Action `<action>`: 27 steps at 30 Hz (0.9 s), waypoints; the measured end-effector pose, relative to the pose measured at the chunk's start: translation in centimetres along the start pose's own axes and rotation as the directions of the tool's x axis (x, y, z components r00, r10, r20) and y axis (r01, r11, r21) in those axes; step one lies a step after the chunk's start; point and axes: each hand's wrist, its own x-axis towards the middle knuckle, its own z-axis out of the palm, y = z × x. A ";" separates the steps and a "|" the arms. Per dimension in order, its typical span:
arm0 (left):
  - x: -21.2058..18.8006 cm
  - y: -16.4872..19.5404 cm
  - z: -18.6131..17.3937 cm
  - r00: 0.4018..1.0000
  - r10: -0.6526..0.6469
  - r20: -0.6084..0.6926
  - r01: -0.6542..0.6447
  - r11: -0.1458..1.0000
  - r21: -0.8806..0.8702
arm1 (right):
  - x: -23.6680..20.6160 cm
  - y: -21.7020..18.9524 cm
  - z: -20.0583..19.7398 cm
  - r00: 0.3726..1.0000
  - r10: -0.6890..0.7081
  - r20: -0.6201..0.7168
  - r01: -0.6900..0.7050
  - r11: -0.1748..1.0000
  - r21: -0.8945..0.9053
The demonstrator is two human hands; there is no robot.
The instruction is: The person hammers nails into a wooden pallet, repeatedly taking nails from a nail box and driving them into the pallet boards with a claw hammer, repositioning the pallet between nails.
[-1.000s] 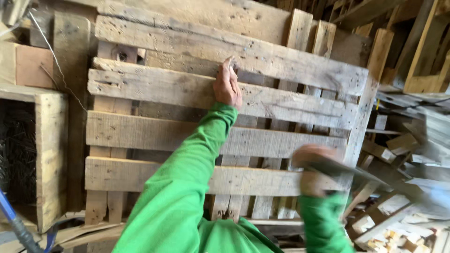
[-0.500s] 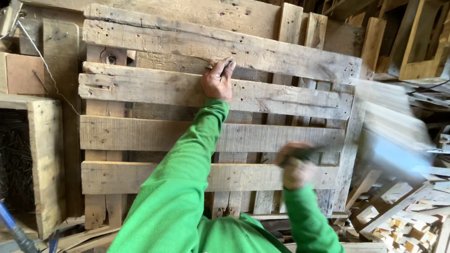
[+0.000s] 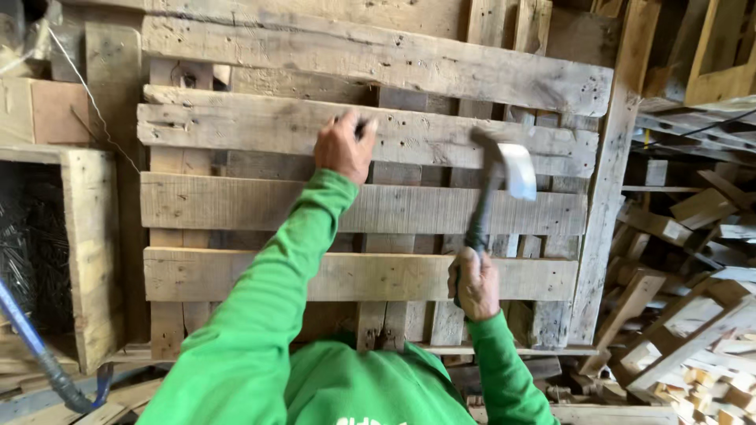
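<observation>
- Head view: my left hand (image 3: 344, 146) presses on the second slat (image 3: 236, 126) of the upright pallet (image 3: 606, 228), fingertips pinched together on something too small to make out.
- My right hand (image 3: 474, 283) is wrapped tight on the hammer (image 3: 492, 185), handle running near upright, head raised just right of the left hand and nearer to it than the grip.

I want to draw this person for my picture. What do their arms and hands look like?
Both arms wear long, bright green sleeves that reach the wrists, with snug cuffs and soft folds in the cloth. The left hand and right hand are bare: no gloves, and no rings or watch that show. The green top matches the sleeves, with a bit of pale print at its bottom edge.
</observation>
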 end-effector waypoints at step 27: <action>-2.4 -0.8 5.8 0.911 0.403 0.091 -0.356 0.878 -0.319 | -3.6 -0.9 -0.9 0.951 -0.305 0.043 0.303 0.952 0.041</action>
